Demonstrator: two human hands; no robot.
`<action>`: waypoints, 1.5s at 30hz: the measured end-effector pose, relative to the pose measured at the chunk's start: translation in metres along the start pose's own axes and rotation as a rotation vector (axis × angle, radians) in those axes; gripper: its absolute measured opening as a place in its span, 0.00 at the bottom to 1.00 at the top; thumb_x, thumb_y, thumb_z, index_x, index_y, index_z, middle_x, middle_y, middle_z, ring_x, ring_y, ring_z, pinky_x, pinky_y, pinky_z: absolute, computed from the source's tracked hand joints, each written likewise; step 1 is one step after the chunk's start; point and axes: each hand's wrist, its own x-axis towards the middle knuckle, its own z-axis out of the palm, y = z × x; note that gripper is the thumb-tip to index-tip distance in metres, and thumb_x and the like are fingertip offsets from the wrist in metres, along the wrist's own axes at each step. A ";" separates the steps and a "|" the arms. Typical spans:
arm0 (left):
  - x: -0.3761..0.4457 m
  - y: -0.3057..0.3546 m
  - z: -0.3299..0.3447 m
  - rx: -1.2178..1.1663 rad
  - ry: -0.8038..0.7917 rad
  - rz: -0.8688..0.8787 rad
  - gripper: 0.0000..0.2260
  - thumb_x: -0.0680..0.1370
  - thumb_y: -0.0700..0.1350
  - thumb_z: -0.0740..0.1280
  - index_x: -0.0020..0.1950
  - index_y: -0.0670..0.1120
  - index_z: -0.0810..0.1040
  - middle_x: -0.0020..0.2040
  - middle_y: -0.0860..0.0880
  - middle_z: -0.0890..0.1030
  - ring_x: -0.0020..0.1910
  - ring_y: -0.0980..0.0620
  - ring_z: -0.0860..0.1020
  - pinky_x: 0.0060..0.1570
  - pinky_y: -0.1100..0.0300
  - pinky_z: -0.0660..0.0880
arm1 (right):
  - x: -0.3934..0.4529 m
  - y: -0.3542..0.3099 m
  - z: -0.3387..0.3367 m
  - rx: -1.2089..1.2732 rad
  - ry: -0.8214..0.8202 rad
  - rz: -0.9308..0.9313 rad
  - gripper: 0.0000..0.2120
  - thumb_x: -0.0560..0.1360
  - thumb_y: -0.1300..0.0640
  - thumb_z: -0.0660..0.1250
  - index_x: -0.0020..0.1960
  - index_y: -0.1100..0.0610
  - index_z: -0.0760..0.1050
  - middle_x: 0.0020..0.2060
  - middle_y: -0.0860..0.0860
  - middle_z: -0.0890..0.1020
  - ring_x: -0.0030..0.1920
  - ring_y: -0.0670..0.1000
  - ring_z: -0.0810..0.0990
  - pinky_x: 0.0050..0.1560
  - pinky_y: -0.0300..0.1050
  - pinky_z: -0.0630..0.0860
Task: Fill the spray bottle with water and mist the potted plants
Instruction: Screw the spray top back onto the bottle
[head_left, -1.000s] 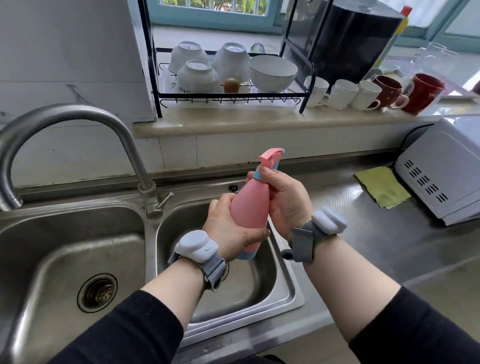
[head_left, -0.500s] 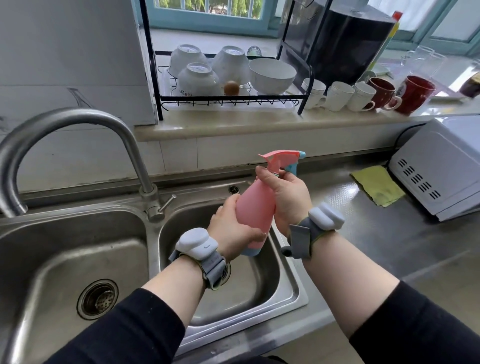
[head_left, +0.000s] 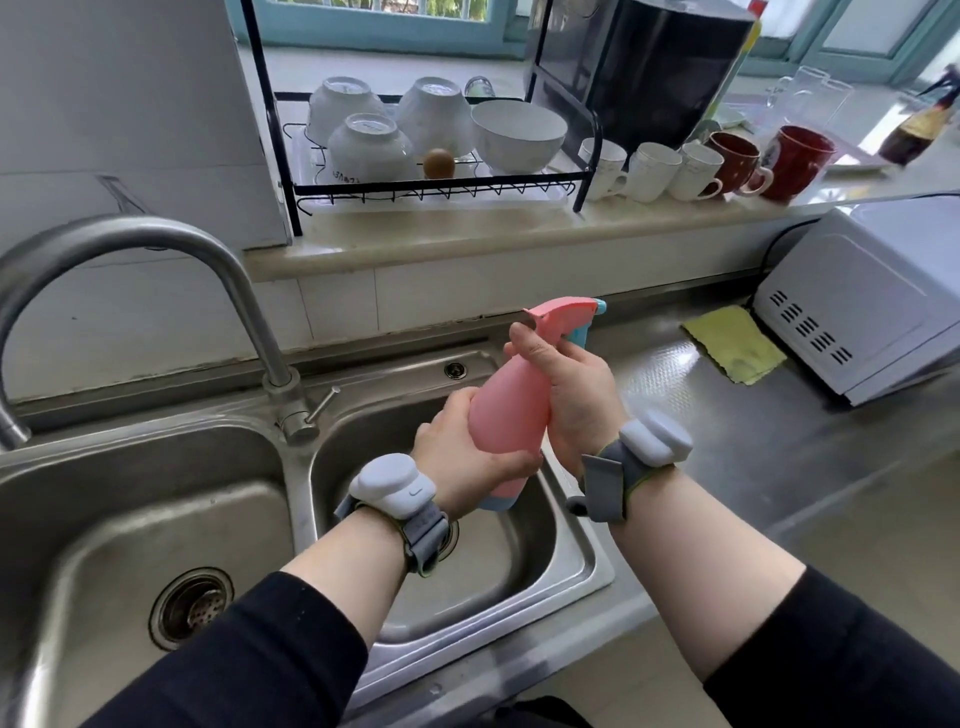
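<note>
Twisting the spray head (head_left: 566, 317) w/ right hand (head_left: 571, 395), it's turned sideways vs a sec ago. Left hand (head_left: 462, 457) grips the pink bottle (head_left: 506, 415) between both hands. Prob unscrewing to fill.

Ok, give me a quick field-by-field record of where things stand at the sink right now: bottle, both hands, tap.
spray bottle: pink spray bottle held tilted over the right sink basin, spray head still on
left hand: left hand grips the lower body of the bottle
right hand: right hand wrapped round the neck just under the spray head
faucet: faucet spout out over the left basin, no water seen running
faucet lever: lever beside the faucet base, untouched
fill state: cannot tell, the bottle is opaque
</note>
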 end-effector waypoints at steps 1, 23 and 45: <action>0.000 0.001 0.000 0.009 0.005 0.003 0.34 0.56 0.61 0.74 0.60 0.60 0.67 0.53 0.53 0.76 0.56 0.47 0.74 0.54 0.49 0.76 | -0.001 0.002 -0.004 0.037 0.000 -0.003 0.19 0.61 0.44 0.76 0.44 0.57 0.83 0.41 0.55 0.82 0.46 0.55 0.80 0.56 0.56 0.75; -0.008 0.051 0.091 0.068 -0.377 0.125 0.34 0.63 0.49 0.76 0.66 0.53 0.67 0.55 0.50 0.73 0.49 0.51 0.75 0.42 0.60 0.74 | -0.042 0.006 -0.126 0.163 0.331 -0.043 0.12 0.65 0.48 0.75 0.42 0.56 0.83 0.52 0.60 0.83 0.57 0.62 0.78 0.63 0.63 0.71; -0.041 0.156 0.280 0.204 -0.527 0.306 0.38 0.57 0.57 0.78 0.63 0.52 0.67 0.57 0.48 0.72 0.53 0.47 0.75 0.52 0.48 0.78 | -0.081 -0.015 -0.332 0.263 0.506 -0.118 0.23 0.57 0.39 0.77 0.46 0.53 0.84 0.52 0.57 0.83 0.58 0.62 0.77 0.64 0.64 0.70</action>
